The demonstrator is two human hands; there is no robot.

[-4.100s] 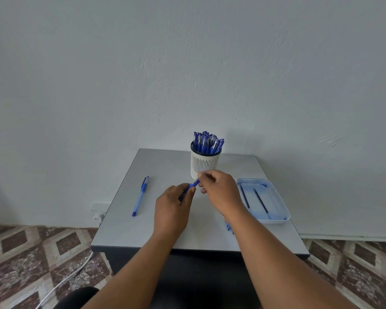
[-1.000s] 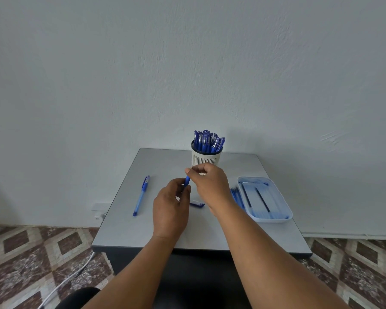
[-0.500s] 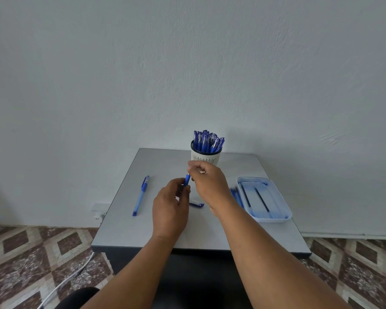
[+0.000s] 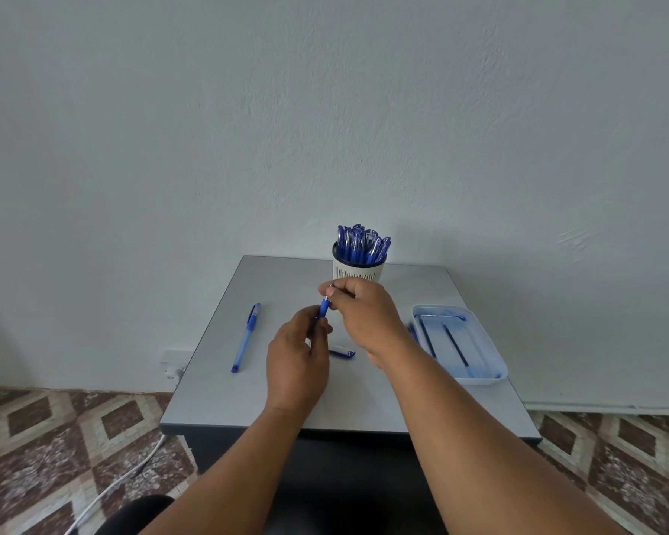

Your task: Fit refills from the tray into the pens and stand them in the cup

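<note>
My left hand (image 4: pixel 296 361) grips a blue pen barrel (image 4: pixel 322 311) upright above the middle of the grey table (image 4: pixel 225 395). My right hand (image 4: pixel 364 310) pinches the small tip piece at the barrel's upper end. A pen cap (image 4: pixel 342 353) lies on the table just below my hands. Behind them stands the white slotted cup (image 4: pixel 358 269), full of several capped blue pens (image 4: pixel 362 245). To the right, the pale blue tray (image 4: pixel 491 361) holds two dark refills (image 4: pixel 455 345). A whole blue pen (image 4: pixel 247 337) lies on the left of the table.
More blue pens (image 4: pixel 413 330) lie between my right wrist and the tray, mostly hidden. The table stands against a plain grey wall. A white cable (image 4: pixel 109 492) runs over the patterned tile floor at the lower left.
Since four seconds ago a pen cap has come to lie on the table. Over the last second my right hand has moved slightly up along the barrel's tip; my left hand stays put.
</note>
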